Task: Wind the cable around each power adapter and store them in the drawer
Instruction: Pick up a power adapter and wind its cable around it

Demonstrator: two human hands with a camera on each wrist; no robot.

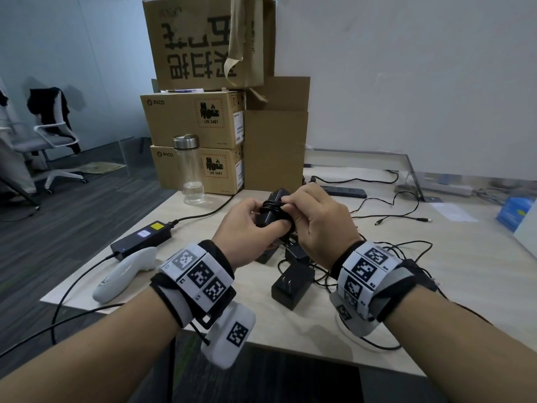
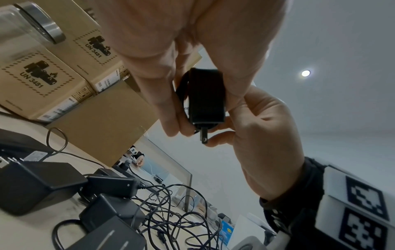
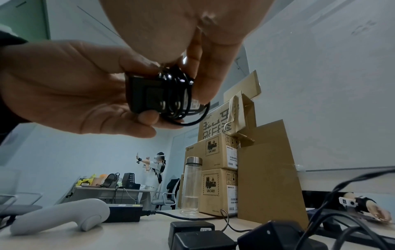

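A: What sits closest in the head view?

B: Two forearms with white wristbands printed in black square markers. Beyond them, the left hand (image 1: pixel 247 228) and the right hand (image 1: pixel 319 219) meet above the pale wooden worktop (image 1: pixel 436 286).

A: And between them?

B: A small black rectangular power adapter (image 1: pixel 271 212) with its thin black cable (image 3: pixel 181 101) looped round its body in several turns. The left hand's fingers (image 2: pixel 171 104) are curled round the adapter, thumb on one side and fingertips on the other. The right hand's fingers (image 3: pixel 205 79) pinch the cable coil against the adapter's top edge.

A: Is it touching the worktop?

B: No, it is held up in the air. Straight below it lie more black power adapters (image 1: pixel 292 283) in a tangle of loose black cables (image 1: pixel 392 251).

A: Anything else near the held adapter?

B: Left of it lie a long black power brick (image 1: pixel 142 237) and a white handheld controller (image 1: pixel 125 274). Behind it and to the left stand a clear glass bottle with a steel cap (image 1: pixel 190 170) and stacked brown cardboard boxes (image 1: pixel 197 146). To the right behind it lies a black power strip (image 1: pixel 345 191).
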